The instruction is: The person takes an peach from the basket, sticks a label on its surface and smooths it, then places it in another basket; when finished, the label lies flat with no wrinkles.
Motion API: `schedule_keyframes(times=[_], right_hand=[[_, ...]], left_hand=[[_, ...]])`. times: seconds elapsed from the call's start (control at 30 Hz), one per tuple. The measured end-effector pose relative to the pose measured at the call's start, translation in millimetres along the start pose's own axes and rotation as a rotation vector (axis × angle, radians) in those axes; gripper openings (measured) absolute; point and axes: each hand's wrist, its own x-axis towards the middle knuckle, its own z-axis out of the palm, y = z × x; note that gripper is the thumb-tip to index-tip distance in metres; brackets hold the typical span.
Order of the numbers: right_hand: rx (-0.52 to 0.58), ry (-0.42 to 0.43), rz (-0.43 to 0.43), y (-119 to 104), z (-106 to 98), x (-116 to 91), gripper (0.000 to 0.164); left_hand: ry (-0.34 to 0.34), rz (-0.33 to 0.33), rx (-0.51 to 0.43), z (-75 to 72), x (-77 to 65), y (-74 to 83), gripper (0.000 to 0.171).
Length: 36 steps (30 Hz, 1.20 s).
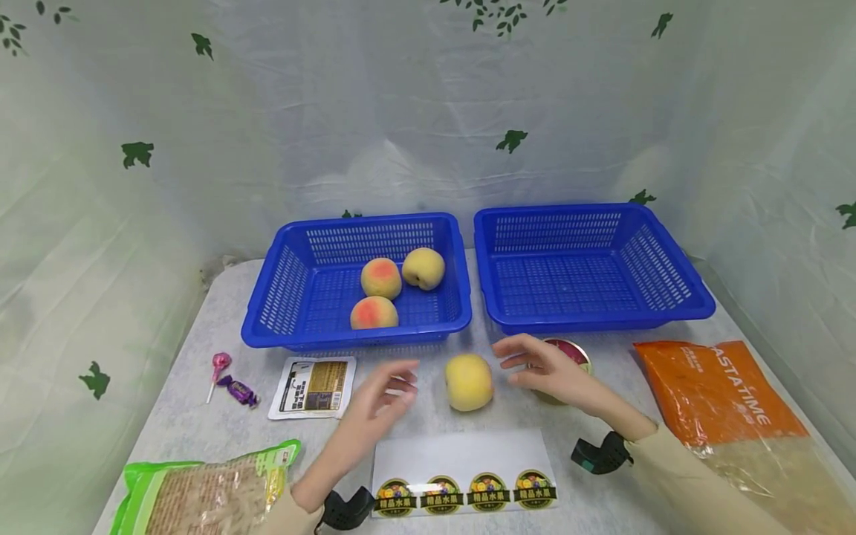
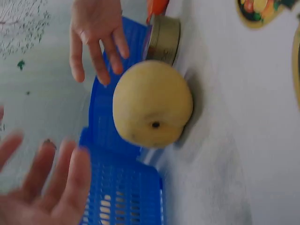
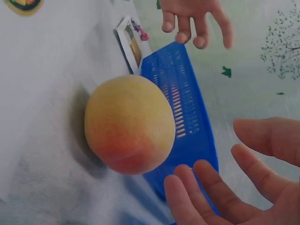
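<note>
- Left blue basket (image 1: 331, 290): slotted plastic, three peaches (image 1: 381, 279) inside.
- Right blue basket (image 1: 555, 286): same slotted plastic, flared walls.
- Loose peach (image 1: 469, 382): round, matte yellow, red blush; on table (image 1: 230, 312) between my hands.
- My left hand (image 1: 377, 405), right hand (image 1: 555, 371): both released, fingers loose, near loose peach.
- Round metal tin (image 1: 576, 352) by right hand.

Long, plain cream fabric sleeves (image 1: 695, 479) are worn. Beside each cuff (image 1: 646, 440), a compact, angular black camera housing (image 1: 605, 453) is fastened, the right one being marked by a small green patch (image 1: 587, 466).
</note>
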Motion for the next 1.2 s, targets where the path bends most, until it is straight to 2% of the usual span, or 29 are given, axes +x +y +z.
schedule_keyframes(times=[0.13,0.2,0.3,0.4,0.5,0.67,0.8,0.9,1.2], right_hand=[[0.041,-0.027,-0.002,-2.3,2.0,-13.9,0.035],[0.048,-0.043,0.001,-2.5,5.0,-20.0,0.033],[0.042,-0.061,0.012,-0.4,10.3,-28.3,0.03],[0.019,-0.074,0.019,4.9,14.5,-35.8,0.027],[-0.015,-0.077,0.014,12.8,17.3,-42.5,0.026],[-0.074,-0.087,0.032,26.3,22.6,-51.8,0.025],[-0.151,-0.115,0.12,32.2,28.9,-57.5,0.024],[-0.237,-0.124,0.153,33.4,33.7,-59.8,0.024],[-0.521,-0.092,0.094,28.4,49.7,-64.8,0.027]], left_hand=[[-0.367,0.174,0.184,23.1,-7.6,6.9,0.031],[-0.507,0.223,0.26,35.1,-9.9,6.7,0.031],[-0.654,0.24,0.368,50.4,-13.2,1.0,0.032],[-0.737,0.24,0.48,60.8,-15.6,-4.9,0.034],[-0.763,0.255,0.593,66.2,-17.7,-8.7,0.036],[-0.727,0.283,0.721,69.3,-20.2,-14.6,0.037],[-0.703,0.28,0.743,70.0,-21.1,-15.7,0.038],[-0.686,0.277,0.757,70.1,-21.5,-15.6,0.038],[-0.676,0.268,0.768,72.3,-19.5,-17.3,0.038]])
